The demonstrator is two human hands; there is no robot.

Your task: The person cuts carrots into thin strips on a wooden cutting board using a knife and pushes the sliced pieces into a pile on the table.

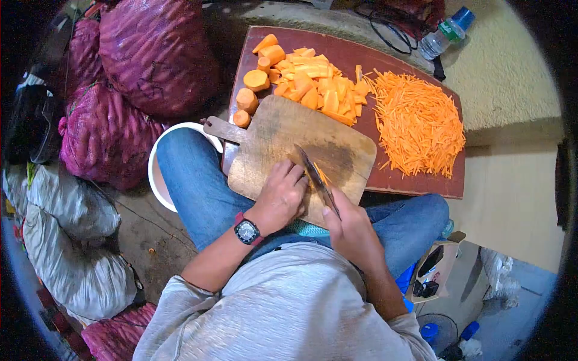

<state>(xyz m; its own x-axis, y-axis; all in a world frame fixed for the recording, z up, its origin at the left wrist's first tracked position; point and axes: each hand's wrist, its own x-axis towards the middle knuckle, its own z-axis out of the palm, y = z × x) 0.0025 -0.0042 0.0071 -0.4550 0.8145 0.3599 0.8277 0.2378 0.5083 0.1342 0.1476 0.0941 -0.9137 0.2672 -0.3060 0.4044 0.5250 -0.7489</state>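
A wooden board (265,153), flat, round-cornered and damp-stained, fills the centre of the frame, overlapping the dark red table (343,45). Thin carrot strips (324,176) lie on it beside a knife (313,171). Chunky carrot slices (313,81) sit upper centre, a shredded heap (421,123) upper right; bulging mesh sacks (156,54) crowd upper left. The right grip (352,231) closes round the knife; the left grip (280,191) curls on the board, hiding whatever it covers, so its hold cannot be told.

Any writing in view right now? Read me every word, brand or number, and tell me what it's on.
Nothing here can be read for certain.
Green label on the plastic bottle: too small and blurred to read.
Watch: marks on its face too small to read.
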